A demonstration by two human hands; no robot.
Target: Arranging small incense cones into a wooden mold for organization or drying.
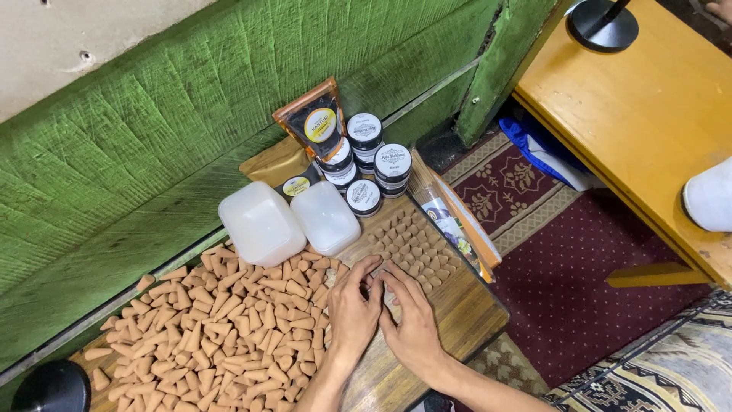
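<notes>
My left hand (352, 309) and my right hand (413, 324) rest side by side on a wooden board (465, 313), fingertips together near the edge of a group of small tan cones standing upright in rows (412, 244). What the fingers pinch is hidden; they seem to touch a cone. A large loose heap of the same tan cones (221, 320) lies to the left of my left hand, touching it.
Two translucent white plastic tubs (263, 225) and stacked small black jars with white lids (377, 164) stand behind the cones, with brown pouches (313, 122) against a green wall. A yellow wooden table (648, 114) stands right, above a red patterned carpet (579, 290).
</notes>
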